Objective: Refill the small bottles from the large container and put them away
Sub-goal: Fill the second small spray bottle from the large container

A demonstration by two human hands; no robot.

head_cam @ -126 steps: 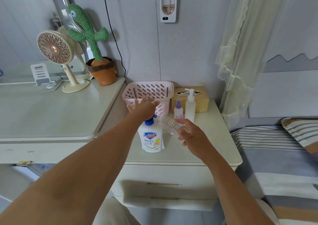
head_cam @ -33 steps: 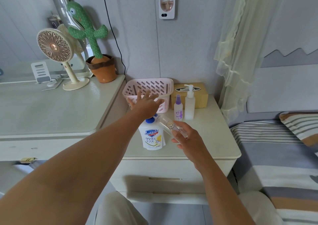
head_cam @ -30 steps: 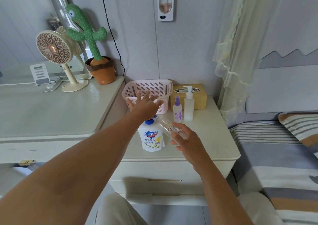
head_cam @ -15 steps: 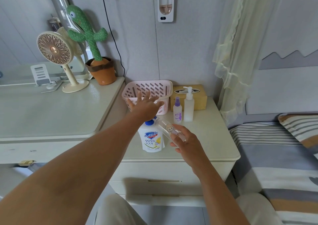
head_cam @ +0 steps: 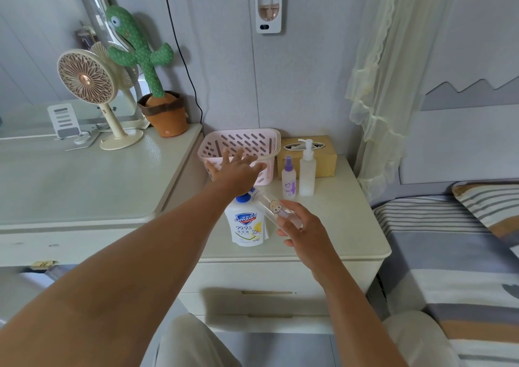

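Note:
A large white soap container (head_cam: pixel 248 225) with a blue pump top stands on the nightstand (head_cam: pixel 348 226). My left hand (head_cam: pixel 237 171) lies flat on the pump, fingers spread and straight. My right hand (head_cam: pixel 299 227) grips a small clear bottle (head_cam: pixel 273 208) with a cartoon sticker, tilted with its open mouth at the pump's spout. Behind them stand a small purple-capped spray bottle (head_cam: pixel 288 178) and a white pump bottle (head_cam: pixel 307 171). A pink slotted basket (head_cam: pixel 247 144) sits at the back.
A yellow tissue box (head_cam: pixel 323 154) stands behind the bottles. A higher dresser on the left carries a fan (head_cam: pixel 90 85) and a toy cactus in a pot (head_cam: pixel 153 77). A bed with a striped cover (head_cam: pixel 455 254) and a sheer curtain (head_cam: pixel 387 71) lie to the right.
Hardly anything differs. My left hand stays flat on the pump and my right hand keeps the clear bottle tilted at the spout; only the view shifts a little.

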